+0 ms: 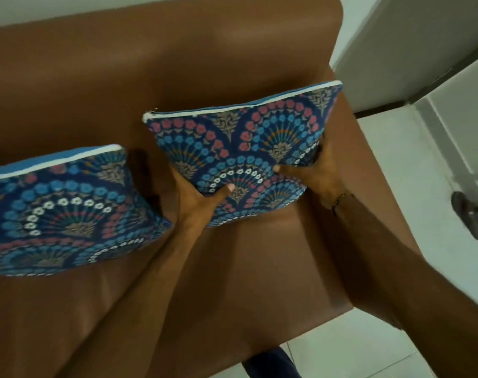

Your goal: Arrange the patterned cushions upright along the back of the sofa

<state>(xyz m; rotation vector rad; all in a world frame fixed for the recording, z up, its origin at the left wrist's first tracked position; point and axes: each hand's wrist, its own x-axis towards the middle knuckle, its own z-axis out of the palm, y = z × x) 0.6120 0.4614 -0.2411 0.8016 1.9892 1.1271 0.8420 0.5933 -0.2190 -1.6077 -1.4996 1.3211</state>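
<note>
A blue cushion with a floral fan pattern and white piping [240, 148] stands upright against the back of the brown sofa [123, 85], near its right end. My left hand [197, 200] grips its lower left edge with the thumb across the front. My right hand [317, 173] holds its lower right edge, thumb pressed on the pattern. A second matching cushion [60, 208] leans upright against the sofa back at the left, partly cut off by the frame edge. Neither hand touches it.
The sofa's right armrest [369, 170] runs beside the held cushion. Past it lies a white tiled floor [396, 268] with a dark sandal [469, 216] on it. White walls or a door [412, 50] stand behind at the right.
</note>
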